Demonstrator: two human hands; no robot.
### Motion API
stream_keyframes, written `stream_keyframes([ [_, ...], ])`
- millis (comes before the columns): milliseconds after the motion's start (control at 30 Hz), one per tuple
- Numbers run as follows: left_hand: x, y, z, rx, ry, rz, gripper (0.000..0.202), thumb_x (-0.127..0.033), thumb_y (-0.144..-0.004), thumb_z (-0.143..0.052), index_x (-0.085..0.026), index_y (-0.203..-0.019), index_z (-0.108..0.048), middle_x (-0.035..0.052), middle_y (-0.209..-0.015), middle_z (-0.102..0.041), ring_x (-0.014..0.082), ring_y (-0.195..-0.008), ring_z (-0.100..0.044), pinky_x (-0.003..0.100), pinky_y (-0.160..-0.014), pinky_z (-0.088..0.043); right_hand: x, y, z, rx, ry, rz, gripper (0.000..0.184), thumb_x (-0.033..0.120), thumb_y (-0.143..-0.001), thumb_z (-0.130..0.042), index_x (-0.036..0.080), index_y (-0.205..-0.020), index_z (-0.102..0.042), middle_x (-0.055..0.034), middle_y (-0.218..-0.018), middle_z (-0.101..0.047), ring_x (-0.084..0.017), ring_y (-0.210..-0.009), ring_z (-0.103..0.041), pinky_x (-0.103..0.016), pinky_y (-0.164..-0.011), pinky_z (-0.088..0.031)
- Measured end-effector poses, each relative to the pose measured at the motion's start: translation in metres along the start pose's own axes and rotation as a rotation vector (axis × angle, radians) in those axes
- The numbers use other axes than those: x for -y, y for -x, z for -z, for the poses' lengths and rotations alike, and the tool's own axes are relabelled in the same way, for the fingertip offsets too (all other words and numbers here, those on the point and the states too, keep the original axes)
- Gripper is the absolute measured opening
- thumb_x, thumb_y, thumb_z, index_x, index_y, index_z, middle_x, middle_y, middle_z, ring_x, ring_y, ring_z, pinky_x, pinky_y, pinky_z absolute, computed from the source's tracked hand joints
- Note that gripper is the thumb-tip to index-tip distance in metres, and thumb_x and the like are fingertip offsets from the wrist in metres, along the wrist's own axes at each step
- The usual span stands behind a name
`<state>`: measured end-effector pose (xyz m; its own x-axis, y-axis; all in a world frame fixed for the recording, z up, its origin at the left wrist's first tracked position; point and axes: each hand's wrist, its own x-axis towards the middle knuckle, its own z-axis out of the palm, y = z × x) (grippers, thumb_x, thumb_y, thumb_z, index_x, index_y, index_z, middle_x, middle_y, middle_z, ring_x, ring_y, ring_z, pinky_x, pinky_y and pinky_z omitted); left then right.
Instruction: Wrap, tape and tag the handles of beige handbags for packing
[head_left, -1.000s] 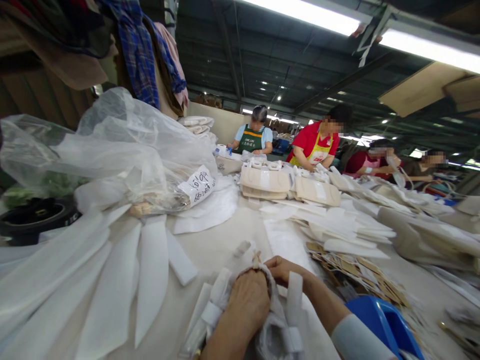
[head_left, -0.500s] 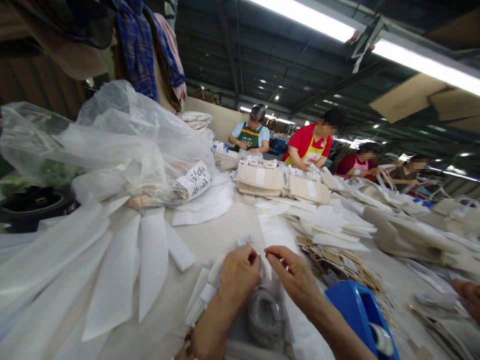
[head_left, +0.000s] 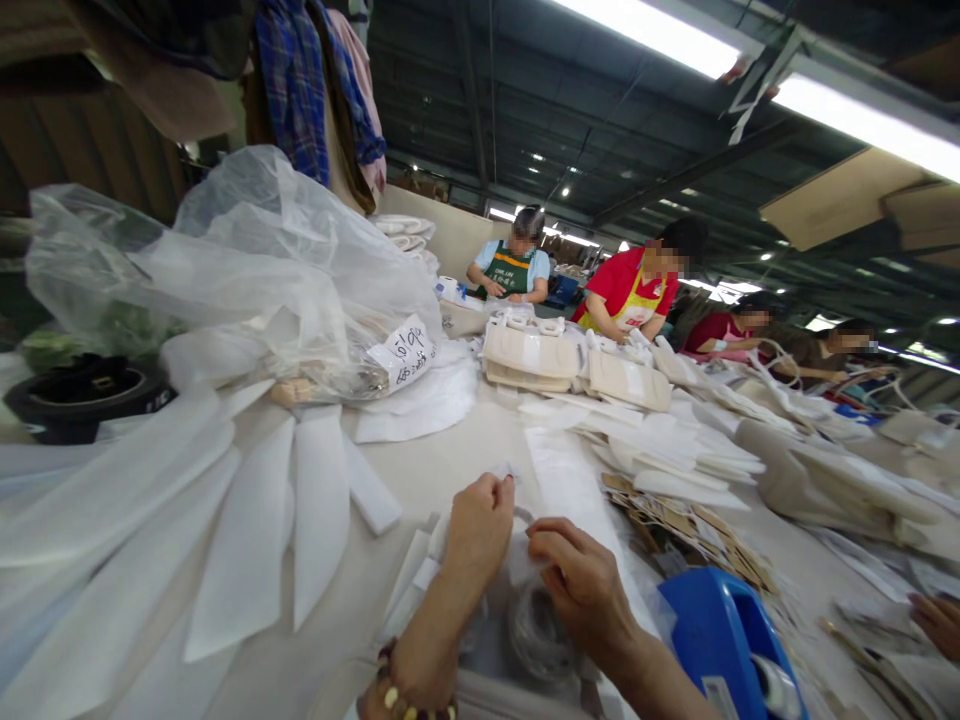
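Between and below the hands, plastic-wrapped coil (head_left: 529,640): lying low at the near side of the beige table (head_left: 450,455), passing partly behind the right hand; showing pale and glossy, too blurred for its contents to be told.

Left hand (head_left: 480,530): pinching thumb and forefinger close together above the coil, bringing the fingertips right up to a small clear scrap (head_left: 508,468); cannot tell whether holding it.

Beaded bracelet (head_left: 412,700): circling the left wrist.

Right hand (head_left: 581,580): curling the fingers, leaving a narrow gap to the thumb; overlapping the coil's right side from this viewpoint; cannot tell whether gripping anything.

White strips (head_left: 409,580): lying just left of the left forearm.

Blue tape dispenser (head_left: 694,625): standing right of the right forearm, bearing a tape roll (head_left: 776,685).

Tan pieces (head_left: 697,530): lying heaped beyond the dispenser.

Another person's hand (head_left: 934,615): showing at the right edge.

Long white panels (head_left: 322,520): fanning out across the table's left.

Clear plastic bag (head_left: 300,260): bulging behind the panels, carrying a handwritten label (head_left: 405,350).

Beige handbags (head_left: 532,355): resting stacked farther back.

Co-worker in green apron (head_left: 510,270): working behind the handbags.

Co-worker in yellow apron (head_left: 637,295): leaning over the table.

Blue plaid shirt (head_left: 292,95): hanging at upper left.
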<state>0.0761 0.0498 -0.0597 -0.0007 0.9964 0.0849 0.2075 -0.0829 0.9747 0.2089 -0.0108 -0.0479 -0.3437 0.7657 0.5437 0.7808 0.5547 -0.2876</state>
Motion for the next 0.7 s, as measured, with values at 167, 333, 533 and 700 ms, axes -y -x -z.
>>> stream_keyframes([
  [167, -0.006, 0.003, 0.002, 0.174, 0.014, 0.016, 0.042, -0.046, -0.08, -0.051, -0.02, -0.047, -0.054, 0.0003, -0.041, -0.052, 0.0145, -0.04, -0.046, 0.025, -0.047, -0.03, 0.006, 0.008, 0.005, -0.194, -0.009, 0.05, 0.021, 0.003, -0.076, -0.044, 0.022, -0.076, -0.054, -0.0053, -0.091, -0.063, -0.015, -0.084, -0.062, -0.024, -0.073, -0.051],
  [333, 0.002, -0.001, 0.001, 0.14, 0.117, 0.058, 0.019, -0.035, -0.069, -0.062, -0.017, -0.063, -0.063, 0.0, -0.049, -0.057, 0.0159, -0.051, -0.052, 0.025, -0.052, -0.035, 0.01, 0.014, 0.006, -0.167, -0.202, -0.006, 0.023, 0.001, -0.075, -0.045, 0.023, -0.076, -0.05, -0.0036, -0.1, -0.061, -0.013, -0.095, -0.061, -0.021, -0.082, -0.049],
  [533, 0.003, -0.005, -0.001, 0.164, 0.469, 0.059, 0.038, -0.021, -0.052, -0.068, -0.013, -0.088, -0.062, 0.0022, -0.074, -0.065, 0.0126, -0.063, -0.06, 0.026, -0.064, -0.048, 0.018, 0.025, 0.008, -0.113, -0.665, -0.284, 0.013, 0.016, -0.079, -0.054, 0.025, -0.089, -0.054, -0.0074, -0.119, -0.055, -0.019, -0.105, -0.058, -0.031, -0.087, -0.049],
  [700, -0.014, 0.0, 0.008, 0.029, 0.908, -0.006, 0.047, -0.022, -0.051, -0.075, -0.015, -0.095, -0.06, 0.0024, -0.084, -0.066, 0.0092, -0.065, -0.059, 0.024, -0.066, -0.051, 0.023, 0.008, 0.011, -0.119, -0.887, -0.596, 0.068, 0.036, -0.065, -0.075, 0.028, -0.126, -0.045, -0.0111, -0.131, -0.051, -0.024, -0.102, -0.06, -0.037, -0.082, -0.051],
])
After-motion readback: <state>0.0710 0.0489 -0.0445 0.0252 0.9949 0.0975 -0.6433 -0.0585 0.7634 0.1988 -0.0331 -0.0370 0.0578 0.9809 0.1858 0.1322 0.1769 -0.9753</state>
